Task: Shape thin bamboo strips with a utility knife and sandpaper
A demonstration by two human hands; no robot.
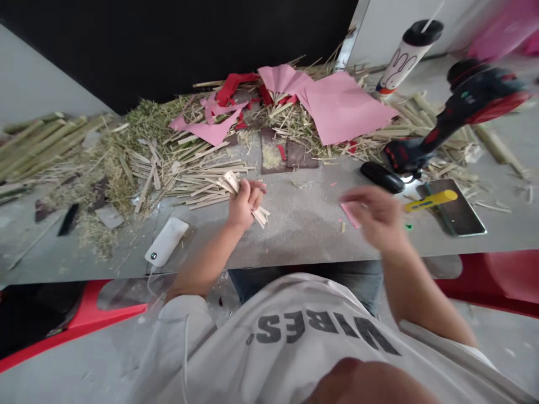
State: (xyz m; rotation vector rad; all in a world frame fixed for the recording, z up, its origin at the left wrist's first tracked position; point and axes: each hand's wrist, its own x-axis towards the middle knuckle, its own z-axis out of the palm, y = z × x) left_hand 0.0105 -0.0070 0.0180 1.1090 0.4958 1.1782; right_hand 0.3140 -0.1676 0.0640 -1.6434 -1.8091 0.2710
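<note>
My left hand (244, 206) is closed around several thin bamboo strips (260, 216), whose ends stick out on both sides of the fist. Behind it lies a loose pile of similar strips (202, 188). My right hand (377, 216) hovers over the right part of the grey table, blurred by motion, its fingers bent. Whether those fingers hold anything cannot be made out. Close to its fingertips is a narrow pink paper piece (350, 215). Pink paper sheets (345, 106) rest on plant shavings at the back.
To the right are a black case (382, 177), a cordless drill (455, 112), a yellow cutter (432, 201) on a phone (458, 216), and a cup (406, 62). A white power bank (167, 241) lies at the left, near shavings (147, 123) and bamboo stalks (50, 146).
</note>
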